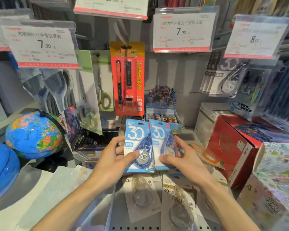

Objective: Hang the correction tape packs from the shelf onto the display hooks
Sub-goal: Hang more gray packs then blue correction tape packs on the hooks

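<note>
A crowded stationery store display: a grey perforated metal shelf [157, 228] below a grey back wall hung with goods and clear plastic price tag holders, two reading 7.90. Above the shelf, two bare hands each hold a blue and white cardboard correction tape pack printed "30", side by side and nearly touching. The left hand [113, 157] pinches the left pack [137, 147], thumb pressed on its clear blister front and fingers behind. The right hand [182, 157] grips the right pack [160, 140], fingers curled over its face. Flat on the shelf beneath lie two white "40m" tape packs [177, 202] with transparent blisters. Behind hang an orange-red pen card [128, 77] and green-handled scissors [103, 90]. A glossy blue globe [33, 134] sits left; a red cardboard box [232, 144] sits right.
</note>
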Action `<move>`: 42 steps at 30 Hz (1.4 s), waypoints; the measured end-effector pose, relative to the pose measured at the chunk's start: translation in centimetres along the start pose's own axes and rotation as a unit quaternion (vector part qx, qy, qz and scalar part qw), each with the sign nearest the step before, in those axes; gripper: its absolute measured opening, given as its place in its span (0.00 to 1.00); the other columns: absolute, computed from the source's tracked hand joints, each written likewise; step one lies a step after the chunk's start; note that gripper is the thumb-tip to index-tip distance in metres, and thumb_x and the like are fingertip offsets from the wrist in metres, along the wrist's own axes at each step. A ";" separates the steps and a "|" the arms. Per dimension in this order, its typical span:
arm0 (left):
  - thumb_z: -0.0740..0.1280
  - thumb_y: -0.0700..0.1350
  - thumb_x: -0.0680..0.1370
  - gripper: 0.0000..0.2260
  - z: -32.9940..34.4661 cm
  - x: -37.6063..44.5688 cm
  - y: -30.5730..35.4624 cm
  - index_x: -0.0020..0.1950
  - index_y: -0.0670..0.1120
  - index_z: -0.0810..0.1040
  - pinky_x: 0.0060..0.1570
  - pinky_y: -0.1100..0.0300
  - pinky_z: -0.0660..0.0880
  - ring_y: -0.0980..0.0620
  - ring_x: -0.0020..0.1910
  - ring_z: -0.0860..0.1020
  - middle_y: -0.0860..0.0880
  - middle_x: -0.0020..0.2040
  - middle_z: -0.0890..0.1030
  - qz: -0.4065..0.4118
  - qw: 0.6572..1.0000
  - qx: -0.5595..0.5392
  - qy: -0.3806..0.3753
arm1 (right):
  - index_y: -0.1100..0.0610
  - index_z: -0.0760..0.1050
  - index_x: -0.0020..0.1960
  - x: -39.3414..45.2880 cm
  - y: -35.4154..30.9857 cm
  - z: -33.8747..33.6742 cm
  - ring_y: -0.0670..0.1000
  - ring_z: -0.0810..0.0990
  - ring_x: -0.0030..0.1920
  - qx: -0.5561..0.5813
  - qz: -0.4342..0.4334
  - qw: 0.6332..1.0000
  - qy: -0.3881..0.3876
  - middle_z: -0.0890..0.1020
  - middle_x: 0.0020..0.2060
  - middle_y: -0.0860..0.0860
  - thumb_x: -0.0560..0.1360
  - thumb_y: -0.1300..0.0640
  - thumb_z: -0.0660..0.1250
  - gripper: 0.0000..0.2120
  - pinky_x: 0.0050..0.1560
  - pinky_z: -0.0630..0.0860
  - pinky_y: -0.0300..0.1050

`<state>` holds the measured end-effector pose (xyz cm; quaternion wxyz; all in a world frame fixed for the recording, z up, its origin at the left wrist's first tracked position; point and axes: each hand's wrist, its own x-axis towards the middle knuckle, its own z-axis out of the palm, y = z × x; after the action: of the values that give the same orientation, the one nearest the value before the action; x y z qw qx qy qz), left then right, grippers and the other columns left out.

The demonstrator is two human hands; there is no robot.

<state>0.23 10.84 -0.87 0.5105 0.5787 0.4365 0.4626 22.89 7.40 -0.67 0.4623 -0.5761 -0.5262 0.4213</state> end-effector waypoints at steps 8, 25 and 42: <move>0.73 0.35 0.76 0.20 0.7 -0.5 -0.3 0.64 0.49 0.72 0.45 0.58 0.82 0.49 0.48 0.88 0.48 0.51 0.89 0.005 1.000 -0.016 -0.026 | 0.35 0.58 0.77 -1.6 0.7 0.0 0.55 0.87 0.57 0.050 -0.031 0.998 -0.028 0.87 0.58 0.50 0.64 0.50 0.85 0.51 0.63 0.81 0.61; 0.74 0.47 0.69 0.27 1.9 -2.9 3.8 0.68 0.53 0.72 0.55 0.52 0.80 0.50 0.54 0.86 0.53 0.56 0.87 0.109 0.990 -0.034 -0.081 | 0.55 0.74 0.66 -7.9 -4.7 -4.9 0.55 0.88 0.55 0.048 -0.064 0.996 0.030 0.88 0.57 0.52 0.74 0.64 0.74 0.22 0.54 0.85 0.49; 0.73 0.36 0.76 0.22 20.1 -5.3 11.1 0.64 0.55 0.74 0.52 0.62 0.81 0.57 0.50 0.86 0.57 0.52 0.88 0.225 0.972 0.061 -0.018 | 0.59 0.77 0.64 -12.9 -4.7 -25.9 0.56 0.88 0.52 0.063 -0.188 0.978 0.061 0.89 0.52 0.57 0.73 0.66 0.72 0.20 0.48 0.84 0.42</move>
<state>19.32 0.85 8.72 0.3648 0.7003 0.3130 0.5277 45.88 -7.63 9.52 0.5997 -0.4611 -0.5682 0.3238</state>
